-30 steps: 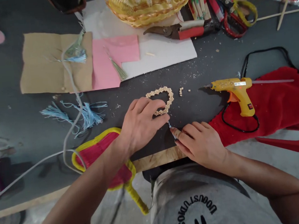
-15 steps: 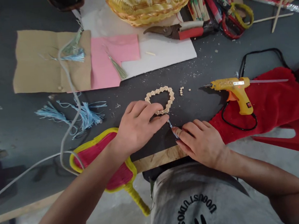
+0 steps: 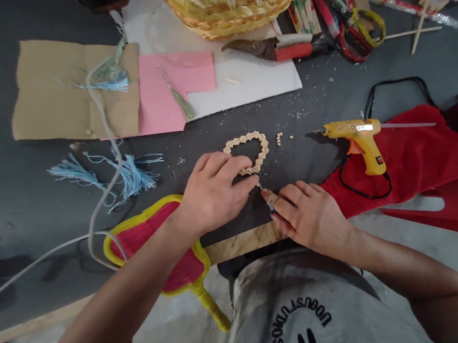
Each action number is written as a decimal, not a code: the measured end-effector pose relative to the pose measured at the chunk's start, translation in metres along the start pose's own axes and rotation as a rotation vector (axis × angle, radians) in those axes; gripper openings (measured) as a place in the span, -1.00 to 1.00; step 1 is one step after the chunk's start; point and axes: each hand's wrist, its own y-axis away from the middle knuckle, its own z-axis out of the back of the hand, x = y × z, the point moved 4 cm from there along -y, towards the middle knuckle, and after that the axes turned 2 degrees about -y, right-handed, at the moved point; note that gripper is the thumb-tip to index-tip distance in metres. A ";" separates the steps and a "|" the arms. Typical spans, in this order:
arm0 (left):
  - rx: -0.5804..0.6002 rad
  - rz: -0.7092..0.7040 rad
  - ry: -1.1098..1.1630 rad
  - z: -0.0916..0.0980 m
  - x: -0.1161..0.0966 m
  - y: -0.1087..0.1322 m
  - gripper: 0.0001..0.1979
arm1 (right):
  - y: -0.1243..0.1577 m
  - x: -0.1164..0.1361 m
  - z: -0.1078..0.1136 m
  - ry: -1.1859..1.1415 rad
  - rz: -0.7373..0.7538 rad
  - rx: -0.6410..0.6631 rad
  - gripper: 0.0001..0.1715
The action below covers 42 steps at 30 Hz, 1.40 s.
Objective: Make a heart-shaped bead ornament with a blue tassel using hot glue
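Note:
A heart-like loop of small pale, bead-like pieces (image 3: 265,145) lies on the dark table. My left hand (image 3: 217,193) lies over its lower left edge, thumb and forefinger closed on its bottom end. From that thumb tip a thin light-blue strand (image 3: 259,185) runs to my right hand (image 3: 309,215). My right hand pinches this strand between thumb and forefinger, close to the table's wooden edge. Most of what lies inside both grips is hidden. Just right of the loop are a few loose pale pieces (image 3: 279,139).
A yellow glue gun (image 3: 358,128) rests partly on red cloth (image 3: 421,151) at right. Blue tassels (image 3: 134,179) and a grey cable (image 3: 110,128) lie left, near a pink-and-yellow paddle shape (image 3: 185,270). Behind are pruning shears (image 3: 267,48), a wicker basket (image 3: 225,26) and scissors (image 3: 355,40).
My right hand has come slightly closer to my left, so less blue strand shows between them. My left hand keeps its place at the loop. The view has shifted slightly.

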 end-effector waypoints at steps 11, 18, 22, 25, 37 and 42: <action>0.074 0.048 0.021 -0.003 0.002 -0.004 -0.85 | 0.000 0.002 0.001 0.002 -0.005 0.004 -0.54; 0.016 -0.001 0.044 -0.001 0.001 -0.004 -0.87 | 0.000 0.001 0.001 -0.007 -0.011 0.018 -0.54; 0.025 0.004 0.043 -0.001 0.001 -0.002 -0.86 | 0.001 0.001 0.002 -0.021 -0.020 0.023 -0.52; 0.027 0.012 0.041 -0.002 0.001 -0.001 -0.85 | 0.001 0.001 0.002 -0.031 -0.024 0.003 -0.51; 0.005 0.037 0.038 -0.003 0.002 0.001 -0.85 | 0.000 0.001 0.000 -0.013 -0.026 -0.007 -0.49; 0.031 0.034 -0.004 -0.005 0.001 0.001 -0.87 | -0.002 0.002 -0.001 0.008 -0.037 -0.009 -0.51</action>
